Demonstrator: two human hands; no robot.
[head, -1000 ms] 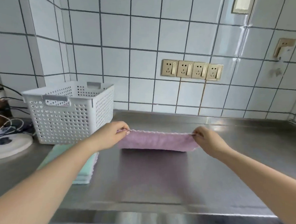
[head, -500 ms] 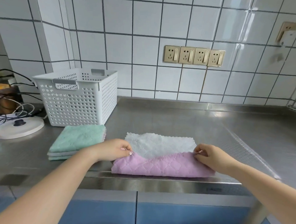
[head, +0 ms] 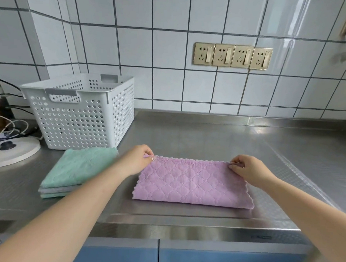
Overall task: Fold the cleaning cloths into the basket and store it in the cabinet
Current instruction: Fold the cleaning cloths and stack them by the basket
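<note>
A pink quilted cloth [head: 188, 182] lies folded in half on the steel counter, its fold toward me. My left hand [head: 136, 159] pinches its far left corner and my right hand [head: 248, 170] pinches its far right corner. Left of it sits a stack of folded cloths [head: 76, 172], green on top with a grey one between. Behind the stack stands a white perforated basket [head: 81, 115] with grey handles; I see nothing inside it from here. Blue cabinet doors [head: 214, 257] show under the counter's front edge.
A white round lid with a black knob [head: 10, 150] lies at the far left, with tangled cables [head: 9, 127] and a brown appliance behind it. A row of wall sockets [head: 232, 55] is on the tiled wall. Bare steel counter [head: 248, 137] stretches to the right.
Both hands carried the near edge of the pink cloth away from me and over its white underside, laying it doubled on the counter. The white face is now covered.
</note>
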